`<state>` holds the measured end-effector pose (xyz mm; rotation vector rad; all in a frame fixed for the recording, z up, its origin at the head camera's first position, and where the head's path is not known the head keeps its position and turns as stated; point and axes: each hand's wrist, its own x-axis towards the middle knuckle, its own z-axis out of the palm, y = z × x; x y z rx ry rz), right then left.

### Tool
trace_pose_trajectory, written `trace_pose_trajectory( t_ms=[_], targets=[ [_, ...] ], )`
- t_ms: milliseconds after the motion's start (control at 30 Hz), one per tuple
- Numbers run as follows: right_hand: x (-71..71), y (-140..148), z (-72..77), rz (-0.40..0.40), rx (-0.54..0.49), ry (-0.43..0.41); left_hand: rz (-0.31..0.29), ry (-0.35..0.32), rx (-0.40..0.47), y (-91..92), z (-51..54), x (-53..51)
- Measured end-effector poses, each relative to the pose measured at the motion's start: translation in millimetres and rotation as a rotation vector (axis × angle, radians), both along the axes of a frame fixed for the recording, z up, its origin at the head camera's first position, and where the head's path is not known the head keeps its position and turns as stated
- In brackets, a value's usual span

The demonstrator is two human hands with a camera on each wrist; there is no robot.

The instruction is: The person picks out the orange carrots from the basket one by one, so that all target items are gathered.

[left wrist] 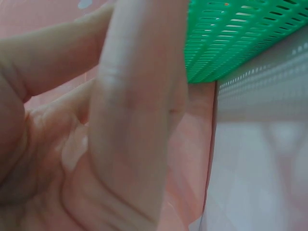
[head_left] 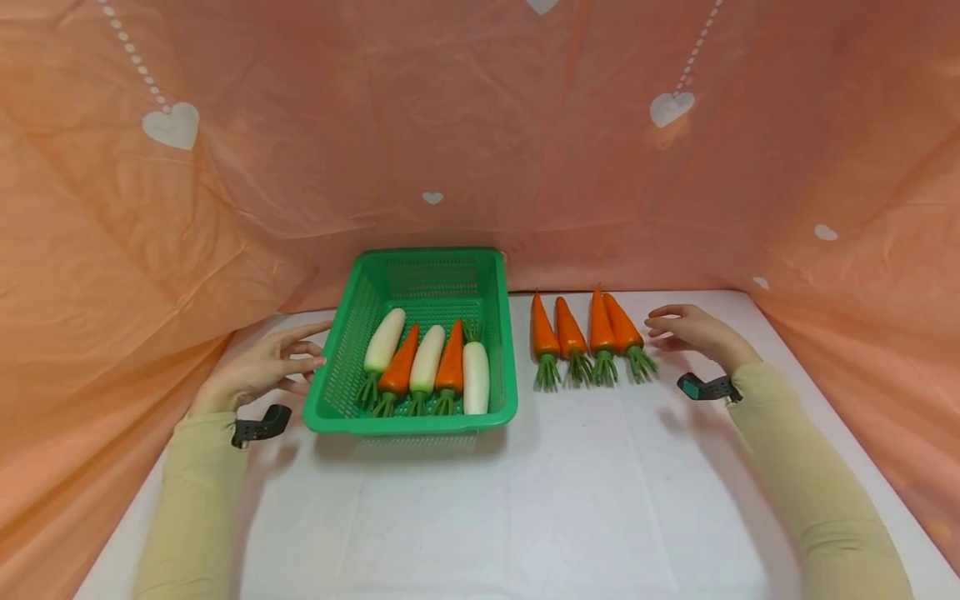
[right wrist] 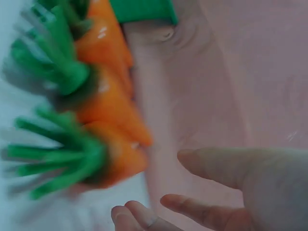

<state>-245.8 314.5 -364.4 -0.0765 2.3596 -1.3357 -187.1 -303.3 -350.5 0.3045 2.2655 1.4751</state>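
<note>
A green plastic basket (head_left: 411, 425) holds three white radishes (head_left: 427, 358) and two carrots (head_left: 401, 367), laid in a row with their leafy ends mostly toward the front. My left hand (head_left: 258, 367) is at the basket's left side with fingers loosely bent and nothing in them; whether the fingertips touch the rim I cannot tell. To the right of the basket, several orange carrots (head_left: 572, 329) with green stubs lie side by side on the table. Just right of the last carrot (right wrist: 118, 156), my right hand (head_left: 697, 333) hovers with relaxed fingers, apart from it and holding nothing.
A white cloth (head_left: 570, 500) covers the table. Orange-pink sheeting (head_left: 450, 125) printed with white hearts hangs behind the table and along both sides, close behind the basket and carrots. Dark bands (head_left: 262, 427) sit on both wrists.
</note>
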Motion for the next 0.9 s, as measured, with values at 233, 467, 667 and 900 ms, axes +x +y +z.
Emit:
trace_pose_trajectory(
  t_ms=[233,467,667,900],
  targets=[
    [-4.2,-26,57.3,0.079,0.02,0.106,0.009,0.0,-0.001,-1.0,-0.1,0.1],
    [-9.2,-70,92.3,0.189,0.028,0.147,0.01,0.0,-0.019,-0.6,-1.4,-1.7],
    [-19.9,-120,99.8,0.258,-0.011,0.116,0.008,0.013,-0.033,-0.7,0.3,0.1],
    [-29.4,-186,93.2,0.351,-0.069,0.049,0.02,-0.006,0.0,-0.2,2.0,2.2]
  ],
)
